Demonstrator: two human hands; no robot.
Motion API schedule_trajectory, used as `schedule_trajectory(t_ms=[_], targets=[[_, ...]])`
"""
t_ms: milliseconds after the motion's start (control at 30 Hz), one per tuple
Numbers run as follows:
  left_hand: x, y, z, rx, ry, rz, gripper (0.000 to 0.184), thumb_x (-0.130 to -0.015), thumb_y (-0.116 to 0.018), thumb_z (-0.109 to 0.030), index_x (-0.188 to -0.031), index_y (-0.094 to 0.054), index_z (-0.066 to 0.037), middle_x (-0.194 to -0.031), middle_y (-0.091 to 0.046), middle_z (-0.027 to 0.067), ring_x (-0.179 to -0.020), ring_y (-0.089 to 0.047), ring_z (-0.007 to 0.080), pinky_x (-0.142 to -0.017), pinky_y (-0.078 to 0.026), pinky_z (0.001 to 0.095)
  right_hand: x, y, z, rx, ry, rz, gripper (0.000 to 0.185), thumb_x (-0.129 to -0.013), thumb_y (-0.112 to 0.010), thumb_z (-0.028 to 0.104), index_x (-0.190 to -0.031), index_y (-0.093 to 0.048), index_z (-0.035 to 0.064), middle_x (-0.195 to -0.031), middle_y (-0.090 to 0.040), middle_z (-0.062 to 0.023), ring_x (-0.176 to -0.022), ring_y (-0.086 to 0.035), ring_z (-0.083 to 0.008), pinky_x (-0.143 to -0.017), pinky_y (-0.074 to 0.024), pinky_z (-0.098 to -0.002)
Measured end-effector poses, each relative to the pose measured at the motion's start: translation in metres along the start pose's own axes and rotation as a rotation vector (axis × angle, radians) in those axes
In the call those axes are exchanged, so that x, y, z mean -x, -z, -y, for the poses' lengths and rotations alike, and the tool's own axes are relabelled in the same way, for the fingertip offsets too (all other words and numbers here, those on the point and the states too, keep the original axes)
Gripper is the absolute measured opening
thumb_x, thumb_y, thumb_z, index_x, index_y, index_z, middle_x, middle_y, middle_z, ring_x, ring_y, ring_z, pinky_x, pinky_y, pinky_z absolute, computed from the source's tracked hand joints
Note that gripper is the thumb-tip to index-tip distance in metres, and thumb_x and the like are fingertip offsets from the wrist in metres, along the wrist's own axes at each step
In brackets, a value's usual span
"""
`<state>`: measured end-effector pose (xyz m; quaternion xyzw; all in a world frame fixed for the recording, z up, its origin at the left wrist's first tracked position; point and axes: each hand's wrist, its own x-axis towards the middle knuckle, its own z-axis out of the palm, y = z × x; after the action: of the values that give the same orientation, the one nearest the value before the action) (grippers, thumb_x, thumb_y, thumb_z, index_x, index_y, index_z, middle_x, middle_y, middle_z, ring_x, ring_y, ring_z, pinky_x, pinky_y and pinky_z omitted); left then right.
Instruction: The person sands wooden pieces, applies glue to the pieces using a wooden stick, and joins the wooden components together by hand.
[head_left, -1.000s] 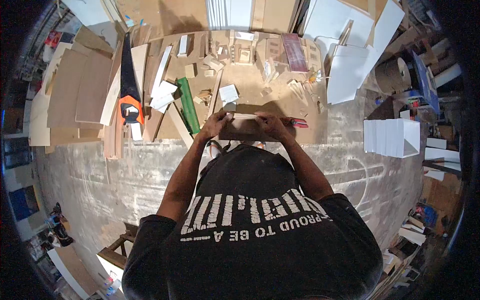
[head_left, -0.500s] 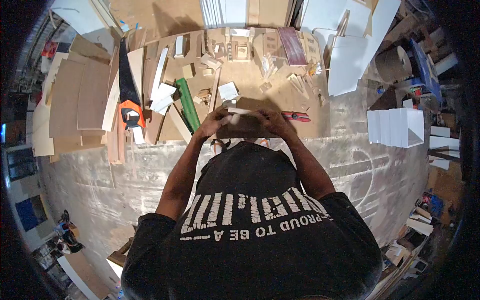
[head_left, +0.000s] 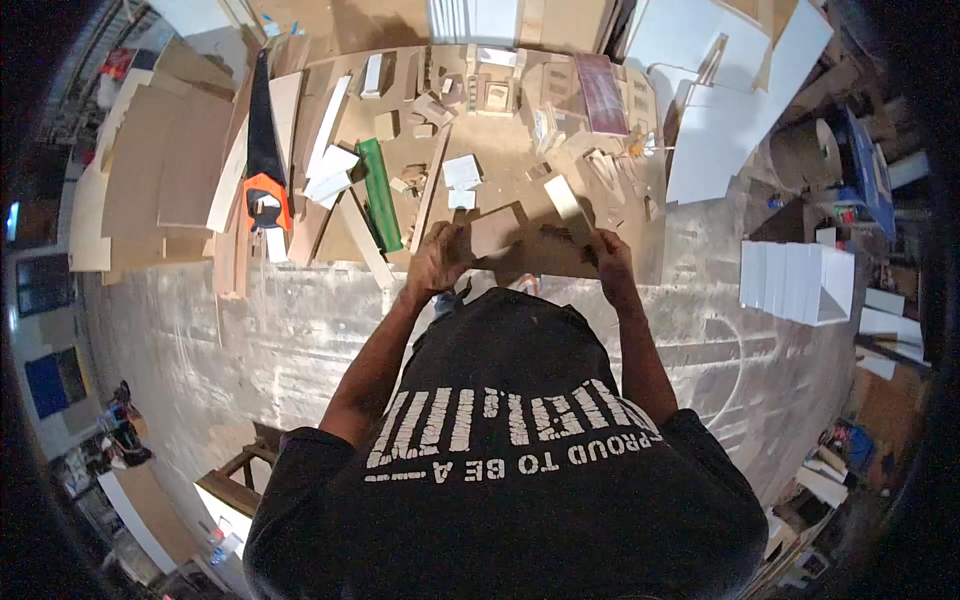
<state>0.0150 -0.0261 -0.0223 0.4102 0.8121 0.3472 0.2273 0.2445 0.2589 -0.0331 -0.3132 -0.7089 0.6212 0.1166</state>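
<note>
My left hand (head_left: 438, 262) is closed around the left end of a flat brown wood piece (head_left: 496, 232), held low over the near edge of the board. In my right hand (head_left: 612, 262) is a pale wood strip (head_left: 568, 200), gripped at its near end and slanting up and left. The two pieces are apart. Beyond my left hand lie small white pieces (head_left: 462, 172) and a long thin wood stick (head_left: 432, 190). The red utility knife does not show now.
A brown board (head_left: 640, 220) carries wood blocks (head_left: 387, 124), a green strip (head_left: 378, 195), a dark red panel (head_left: 601, 93) and a small wooden assembly (head_left: 495, 90). An orange-handled saw (head_left: 265, 150) lies on the left. White panels (head_left: 725, 140) and a white stack (head_left: 795, 282) stand right.
My hands have moved apart, the right one to the right with the pale strip, which has swung from level to slanting. The brown piece stays with my left hand. The red knife has gone from sight.
</note>
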Motion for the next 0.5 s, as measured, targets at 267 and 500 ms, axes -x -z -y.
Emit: schedule_trajectory(t_ms=[267,500], targets=[[0.033,-0.043,-0.053,0.147,0.355,-0.098,0.082,-0.071,-0.084,-0.029,-0.132,-0.036,-0.003,-0.103,-0.066,0.0241,-0.095,-0.066,0.0367,-0.082,-0.052,0.0451,0.013,-0.012,0.023,-0.095,-0.147,0.131,0.028,-0.1,-0.054,0.022,-0.106,-0.065,-0.0039,-0.088,-0.067,-0.0081,-0.077,-0.066,-0.0143,-0.072,-0.0557,-0.0291],[-0.009,-0.027,-0.077,-0.255,-0.032,-0.002,0.104,-0.059,-0.085,-0.032,-0.145,-0.031,-0.01,-0.148,-0.031,0.0152,-0.135,-0.031,0.0389,-0.106,-0.039,0.0516,-0.011,-0.011,0.009,0.188,0.175,0.177,0.023,-0.096,-0.056,0.016,-0.102,-0.061,-0.0047,-0.084,-0.067,-0.0122,-0.075,-0.068,-0.0184,-0.07,-0.0558,-0.032]])
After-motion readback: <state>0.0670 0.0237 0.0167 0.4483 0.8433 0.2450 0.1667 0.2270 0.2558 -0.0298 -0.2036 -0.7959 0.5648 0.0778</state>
